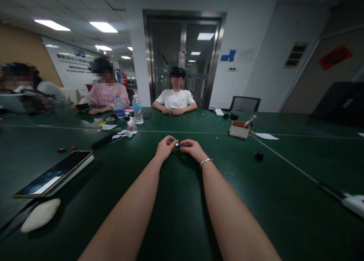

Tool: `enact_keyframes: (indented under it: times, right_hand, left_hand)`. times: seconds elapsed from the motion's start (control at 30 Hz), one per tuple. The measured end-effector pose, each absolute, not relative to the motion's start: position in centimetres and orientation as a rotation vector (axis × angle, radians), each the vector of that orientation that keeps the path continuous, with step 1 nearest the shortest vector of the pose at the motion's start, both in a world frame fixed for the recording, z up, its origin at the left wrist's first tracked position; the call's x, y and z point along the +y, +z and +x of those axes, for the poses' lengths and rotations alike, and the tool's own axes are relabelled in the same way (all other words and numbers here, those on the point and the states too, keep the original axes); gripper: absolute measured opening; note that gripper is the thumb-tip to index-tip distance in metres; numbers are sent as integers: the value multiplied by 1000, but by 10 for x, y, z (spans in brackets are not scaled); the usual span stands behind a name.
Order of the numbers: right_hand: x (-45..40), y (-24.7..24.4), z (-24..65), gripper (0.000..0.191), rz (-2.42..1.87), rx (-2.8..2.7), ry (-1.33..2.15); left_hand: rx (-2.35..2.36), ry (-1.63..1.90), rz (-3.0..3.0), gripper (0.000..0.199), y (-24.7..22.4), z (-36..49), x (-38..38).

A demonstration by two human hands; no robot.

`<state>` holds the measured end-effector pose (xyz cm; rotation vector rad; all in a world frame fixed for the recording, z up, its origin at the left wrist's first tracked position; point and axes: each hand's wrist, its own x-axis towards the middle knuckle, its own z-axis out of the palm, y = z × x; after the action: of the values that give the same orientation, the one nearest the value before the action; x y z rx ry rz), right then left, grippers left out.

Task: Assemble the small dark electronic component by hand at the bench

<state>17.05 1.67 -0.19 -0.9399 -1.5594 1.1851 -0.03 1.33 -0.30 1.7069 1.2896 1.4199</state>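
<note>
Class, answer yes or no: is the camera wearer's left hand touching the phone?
No, the left hand and right hand both hold a small dark object, while the phone lies apart from them.

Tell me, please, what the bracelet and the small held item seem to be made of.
The bracelet: probably polished metal, silvery with glints. The small held item: perhaps glossy metal where silvery, possibly plastic where dark; too small to be sure.

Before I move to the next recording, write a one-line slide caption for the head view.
Left grip and right grip hold a small dark-and-silver object at a green table, phone lying leftward.
</note>
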Motion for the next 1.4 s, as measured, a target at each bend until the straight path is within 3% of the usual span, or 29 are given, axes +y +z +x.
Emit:
enact_keyframes:
  times: [0.3, 1.4]
  right_hand:
    - [13, 0, 169, 31, -883, -1411, 1292]
    - [14, 1, 168, 30, -926, -1533, 1176]
  left_hand:
    - [1060, 1417, 1610, 26, -2, 2, 15]
    - [1221, 1385, 1665, 32, -2, 0, 15]
